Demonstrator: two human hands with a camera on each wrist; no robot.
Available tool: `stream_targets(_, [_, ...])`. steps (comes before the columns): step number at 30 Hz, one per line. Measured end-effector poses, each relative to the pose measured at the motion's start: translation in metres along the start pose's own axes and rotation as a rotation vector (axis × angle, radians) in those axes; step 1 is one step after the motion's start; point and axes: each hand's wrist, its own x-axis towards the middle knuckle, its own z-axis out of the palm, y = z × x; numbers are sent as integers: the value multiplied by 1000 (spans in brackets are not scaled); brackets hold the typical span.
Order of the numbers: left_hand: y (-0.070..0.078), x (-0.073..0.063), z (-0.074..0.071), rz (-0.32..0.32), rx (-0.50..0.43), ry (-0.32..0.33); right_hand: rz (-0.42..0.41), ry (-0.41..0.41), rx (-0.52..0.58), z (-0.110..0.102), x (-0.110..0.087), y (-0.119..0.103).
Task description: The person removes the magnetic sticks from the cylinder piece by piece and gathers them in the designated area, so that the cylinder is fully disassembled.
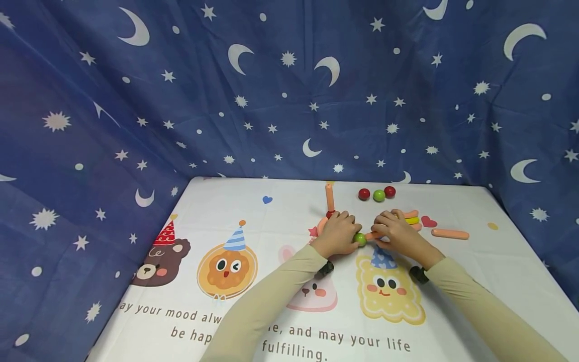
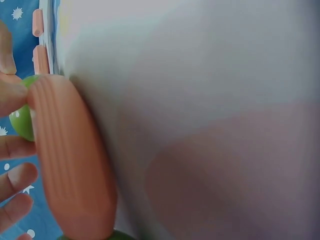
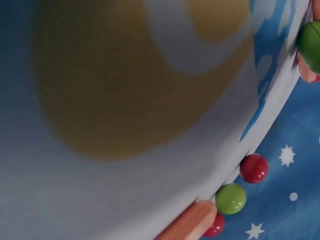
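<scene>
In the head view my left hand [image 1: 336, 234] grips a green ball [image 1: 360, 239] near the table's middle. Its fingertips also show around the ball [image 2: 21, 117] in the left wrist view, where a ridged orange stick [image 2: 75, 155] runs down from it. My right hand [image 1: 400, 234] pinches another orange stick [image 1: 373, 236], whose end meets the ball's right side. Whether it sits in the ball cannot be seen. Beside the left hand, an orange stick [image 1: 330, 197] stands upright over a red ball [image 1: 331, 214]. The right wrist view shows no fingers.
Behind the hands lie a red ball [image 1: 364, 194], a green ball [image 1: 379, 195] and another red ball [image 1: 390, 191]. A yellow stick [image 1: 411, 220] lies among orange ones behind the right hand. Farther right is a loose orange stick [image 1: 450, 234]. A starry blue curtain [image 1: 289, 100] borders the table.
</scene>
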Motion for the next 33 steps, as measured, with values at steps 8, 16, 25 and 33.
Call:
stream_targets(8, [-1, 0, 1, 2, 27, 7, -2, 16, -63, -11, 4, 5])
stream_targets(16, [-1, 1, -1, -5, -14, -32, 65, -48, -117, -26, -3, 6])
stream_targets(25, [-1, 1, 0, -3, -39, -21, 278, -86, -129, -52, -33, 25])
stream_targets(33, [-1, 1, 0, 3, -33, -11, 387, -112, -161, -70, -71, 59])
